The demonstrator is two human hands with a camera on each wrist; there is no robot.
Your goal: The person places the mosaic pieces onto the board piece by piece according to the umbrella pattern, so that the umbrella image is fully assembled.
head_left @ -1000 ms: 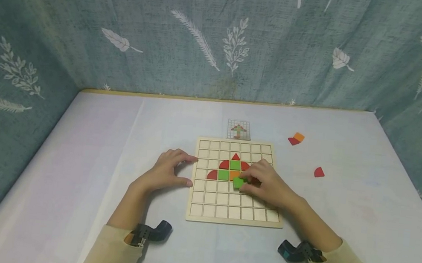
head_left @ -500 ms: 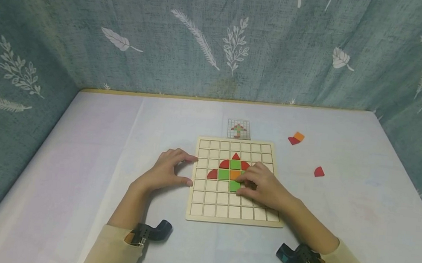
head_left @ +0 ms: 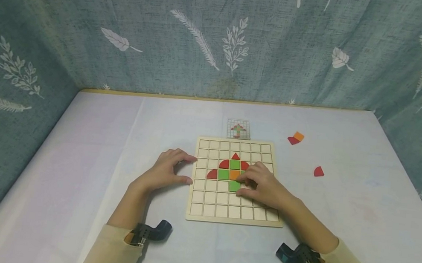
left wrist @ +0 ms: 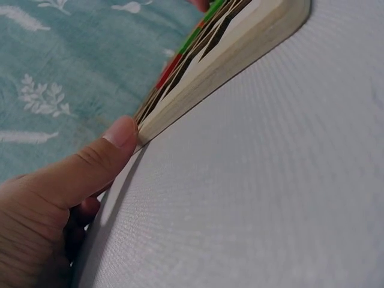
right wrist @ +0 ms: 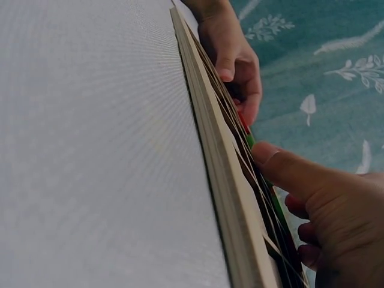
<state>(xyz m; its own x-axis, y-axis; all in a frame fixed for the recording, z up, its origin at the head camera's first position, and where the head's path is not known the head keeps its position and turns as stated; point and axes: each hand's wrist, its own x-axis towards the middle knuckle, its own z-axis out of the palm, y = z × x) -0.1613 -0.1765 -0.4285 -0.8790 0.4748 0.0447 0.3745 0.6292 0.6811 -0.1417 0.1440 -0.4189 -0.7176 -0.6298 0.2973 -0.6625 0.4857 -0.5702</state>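
Observation:
A pale wooden grid board (head_left: 210,210) lies flat on the table. Resting at its left edge is my left hand (head_left: 162,171), the thumb and forefinger spread along the rim; in the left wrist view the thumb (left wrist: 120,133) meets the corner edge. My right hand (head_left: 266,188) reaches over the right half, with thumb and forefinger at the right-hand corners of a green square tile (head_left: 233,186), which sits in a cell below an orange square tile (head_left: 234,175). Red and green tiles surround the orange one; some on the right are hidden under the hand.
Behind the board lies a small pattern card (head_left: 238,130). To the right are a loose orange tile (head_left: 299,136) touching a red tile (head_left: 293,141), and a red quarter-circle tile (head_left: 318,172). A leaf-patterned curtain (head_left: 205,41) hangs past the table's back edge.
The green square tile was tilted between the right thumb and forefinger and now lies flat in its cell. The right hand has shifted slightly down and left; the left hand has stayed put.

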